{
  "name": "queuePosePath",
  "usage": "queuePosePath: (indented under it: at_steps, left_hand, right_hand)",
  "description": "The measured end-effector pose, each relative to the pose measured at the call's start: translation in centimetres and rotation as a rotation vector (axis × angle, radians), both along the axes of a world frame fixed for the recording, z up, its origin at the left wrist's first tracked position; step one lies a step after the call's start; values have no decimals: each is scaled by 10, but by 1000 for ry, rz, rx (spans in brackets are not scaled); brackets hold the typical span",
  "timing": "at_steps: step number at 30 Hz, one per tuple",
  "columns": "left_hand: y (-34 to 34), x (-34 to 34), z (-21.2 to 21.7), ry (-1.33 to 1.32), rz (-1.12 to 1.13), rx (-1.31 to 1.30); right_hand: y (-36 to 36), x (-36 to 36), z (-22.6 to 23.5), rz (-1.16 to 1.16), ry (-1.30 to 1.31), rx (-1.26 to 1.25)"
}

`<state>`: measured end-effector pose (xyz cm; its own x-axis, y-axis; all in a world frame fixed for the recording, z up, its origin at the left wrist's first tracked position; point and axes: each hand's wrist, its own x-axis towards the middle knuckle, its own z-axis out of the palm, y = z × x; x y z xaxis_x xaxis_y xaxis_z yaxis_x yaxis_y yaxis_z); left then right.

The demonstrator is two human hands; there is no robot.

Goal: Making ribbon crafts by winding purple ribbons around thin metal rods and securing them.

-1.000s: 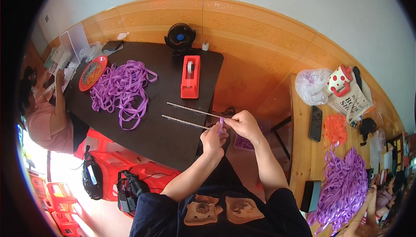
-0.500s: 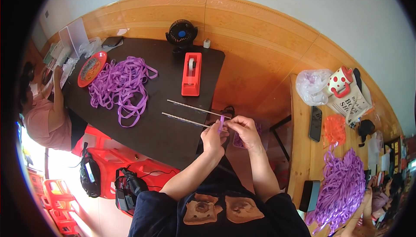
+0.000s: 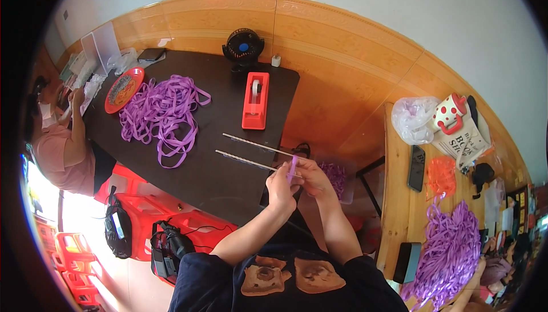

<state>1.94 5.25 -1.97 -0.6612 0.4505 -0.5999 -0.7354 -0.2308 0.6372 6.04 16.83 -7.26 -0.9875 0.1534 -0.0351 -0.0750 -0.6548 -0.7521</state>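
My left hand (image 3: 281, 185) and my right hand (image 3: 310, 176) meet at the near right edge of a dark table (image 3: 225, 180). Between their fingers they pinch a short strip of purple ribbon (image 3: 292, 169), held upright. Two thin light rods (image 3: 251, 151) lie side by side on the table and reach toward my hands; their near ends are right at my fingers. A heap of purple ribbon loops (image 3: 162, 115) lies farther left on the table. A red tape dispenser (image 3: 255, 101) stands beyond the rods.
A small black fan (image 3: 243, 45) stands at the table's far edge. A red plate (image 3: 123, 89) sits far left, near a seated person in pink (image 3: 60, 152). A wooden bench at right holds a phone (image 3: 416, 167), bags and more purple ribbon (image 3: 451, 255). Red stools (image 3: 142, 212) stand below.
The view has shifted slightly, so the table sits a little higher and to the right. My hands stay together on the purple strip near the rod ends.
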Motion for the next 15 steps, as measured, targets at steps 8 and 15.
queuePosePath:
  at_steps: [8,15]
  left_hand:
    - [-13,10,4,36,-12,139]
    - [-15,8,-1,30,-15,168]
  right_hand:
    - [-1,-19,-12,105,79,-170]
    - [-9,-18,-32,-38,79,-215]
